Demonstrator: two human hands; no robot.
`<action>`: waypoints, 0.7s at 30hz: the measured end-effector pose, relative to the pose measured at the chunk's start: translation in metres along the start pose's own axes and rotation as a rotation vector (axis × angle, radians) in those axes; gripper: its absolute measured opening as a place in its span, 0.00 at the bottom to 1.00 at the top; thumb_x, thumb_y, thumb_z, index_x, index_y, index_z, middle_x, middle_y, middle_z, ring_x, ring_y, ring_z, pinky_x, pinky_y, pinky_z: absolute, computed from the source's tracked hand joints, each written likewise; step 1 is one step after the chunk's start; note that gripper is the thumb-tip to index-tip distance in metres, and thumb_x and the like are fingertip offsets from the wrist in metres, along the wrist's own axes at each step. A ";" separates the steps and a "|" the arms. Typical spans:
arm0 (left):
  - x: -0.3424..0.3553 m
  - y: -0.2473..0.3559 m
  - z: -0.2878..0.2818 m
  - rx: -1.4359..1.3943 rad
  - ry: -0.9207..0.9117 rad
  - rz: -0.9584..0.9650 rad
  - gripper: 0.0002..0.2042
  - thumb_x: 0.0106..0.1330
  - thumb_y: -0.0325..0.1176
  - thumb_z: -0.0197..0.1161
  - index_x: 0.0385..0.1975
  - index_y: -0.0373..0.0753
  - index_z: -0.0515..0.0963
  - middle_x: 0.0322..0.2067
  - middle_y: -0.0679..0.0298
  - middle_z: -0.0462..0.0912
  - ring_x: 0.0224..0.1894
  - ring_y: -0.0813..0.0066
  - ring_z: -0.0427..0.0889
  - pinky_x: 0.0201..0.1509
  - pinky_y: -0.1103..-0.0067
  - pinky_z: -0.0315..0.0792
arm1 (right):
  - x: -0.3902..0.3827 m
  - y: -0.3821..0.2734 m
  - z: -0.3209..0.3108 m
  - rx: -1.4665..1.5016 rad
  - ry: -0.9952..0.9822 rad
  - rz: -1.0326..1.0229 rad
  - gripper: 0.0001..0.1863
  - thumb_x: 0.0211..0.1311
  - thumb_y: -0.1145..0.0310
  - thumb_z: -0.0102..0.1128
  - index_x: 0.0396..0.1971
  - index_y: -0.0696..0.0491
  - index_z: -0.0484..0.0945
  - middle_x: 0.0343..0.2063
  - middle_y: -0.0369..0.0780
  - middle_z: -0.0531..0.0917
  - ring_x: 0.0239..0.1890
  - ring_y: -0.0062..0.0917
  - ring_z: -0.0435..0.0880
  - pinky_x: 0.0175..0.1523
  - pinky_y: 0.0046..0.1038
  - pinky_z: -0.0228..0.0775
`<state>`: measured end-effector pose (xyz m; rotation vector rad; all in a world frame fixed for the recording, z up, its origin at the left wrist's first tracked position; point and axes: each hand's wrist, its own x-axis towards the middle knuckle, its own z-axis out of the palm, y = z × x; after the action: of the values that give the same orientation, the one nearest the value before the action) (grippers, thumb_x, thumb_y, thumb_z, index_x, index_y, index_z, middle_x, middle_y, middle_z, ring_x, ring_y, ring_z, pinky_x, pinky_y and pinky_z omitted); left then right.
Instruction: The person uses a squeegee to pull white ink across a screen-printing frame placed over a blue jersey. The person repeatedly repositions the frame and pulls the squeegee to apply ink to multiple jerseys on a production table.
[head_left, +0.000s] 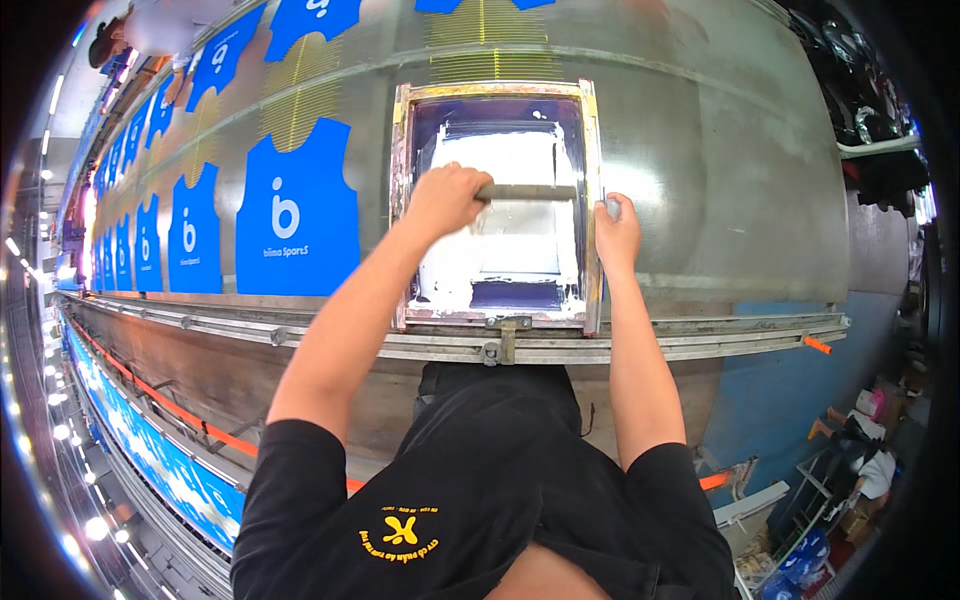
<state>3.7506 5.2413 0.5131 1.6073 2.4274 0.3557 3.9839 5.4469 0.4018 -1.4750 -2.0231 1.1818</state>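
Observation:
My left hand [447, 203] is closed around the left end of a squeegee [532, 193], which lies crosswise over a screen printing frame [591, 135]. White ink [498, 152] is smeared thickly over the dark mesh, on both sides of the squeegee blade. My right hand [619, 236] is at the frame's right rail, fingers curled and pinched on a small greyish thing that I cannot make out. What the frame covers on the table is hidden beneath it.
Blue shirt panels [297, 205] with white prints lie in rows along the metal printing table [720, 165] to the left. A metal rail [700, 333] with a clamp [508, 340] runs along its near edge. Another person [165, 30] stands at the far left.

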 end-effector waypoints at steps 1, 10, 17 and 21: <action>0.020 -0.012 -0.004 0.013 -0.024 -0.002 0.08 0.61 0.37 0.71 0.39 0.48 0.87 0.35 0.61 0.89 0.44 0.53 0.87 0.50 0.59 0.79 | 0.000 -0.001 -0.002 0.002 0.014 -0.006 0.20 0.66 0.56 0.64 0.54 0.46 0.82 0.37 0.45 0.90 0.38 0.40 0.88 0.49 0.40 0.77; 0.131 -0.074 -0.012 -0.015 -0.142 -0.026 0.10 0.62 0.41 0.71 0.38 0.46 0.85 0.35 0.60 0.89 0.43 0.55 0.89 0.46 0.58 0.81 | -0.004 0.005 -0.008 0.021 0.000 0.057 0.20 0.66 0.56 0.71 0.54 0.49 0.82 0.31 0.38 0.83 0.34 0.28 0.82 0.45 0.33 0.75; 0.133 -0.074 -0.009 0.107 -0.196 -0.073 0.17 0.62 0.51 0.72 0.36 0.43 0.86 0.33 0.59 0.90 0.40 0.55 0.89 0.43 0.59 0.81 | 0.074 -0.097 0.001 -0.247 0.149 -0.756 0.28 0.60 0.52 0.78 0.53 0.55 0.84 0.49 0.44 0.87 0.56 0.41 0.82 0.65 0.45 0.69; 0.140 -0.070 -0.014 0.123 -0.191 -0.096 0.17 0.63 0.51 0.73 0.36 0.42 0.88 0.33 0.58 0.90 0.39 0.56 0.90 0.44 0.61 0.83 | 0.122 -0.169 0.044 -0.524 -0.320 -0.864 0.25 0.57 0.48 0.78 0.41 0.55 0.88 0.40 0.43 0.89 0.49 0.41 0.85 0.58 0.45 0.73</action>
<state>3.6314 5.3429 0.4994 1.4891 2.4086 0.0350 3.8050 5.5231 0.4898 -0.4102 -2.8751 0.5516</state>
